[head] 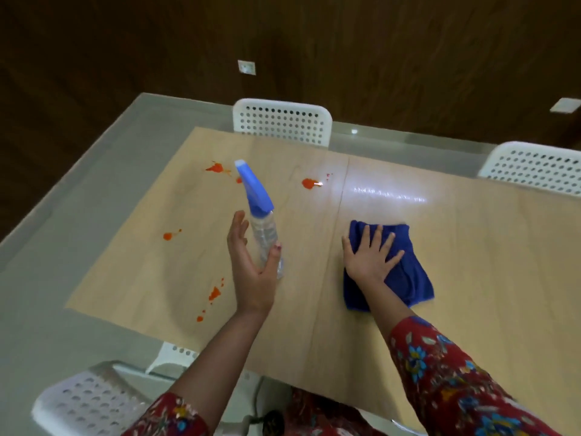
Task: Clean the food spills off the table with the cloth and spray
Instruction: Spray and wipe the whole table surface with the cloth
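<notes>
A clear spray bottle (263,234) with a blue trigger head stands on the light wooden table (456,278). My left hand (251,272) is open around its lower body, fingers straight on the left side and thumb on the right. My right hand (369,256) lies flat with spread fingers on a folded blue cloth (405,278) to the right of the bottle. Orange-red spills mark the table: one at the far left (215,168), one far centre (309,183), one at the left (168,236), and a trail of drops near the left front (213,294).
White perforated chairs stand at the far side (283,122), the far right (534,166) and the near left (94,401). The table's left edge runs along a pale grey floor (47,278). A dark wood-panelled wall is behind.
</notes>
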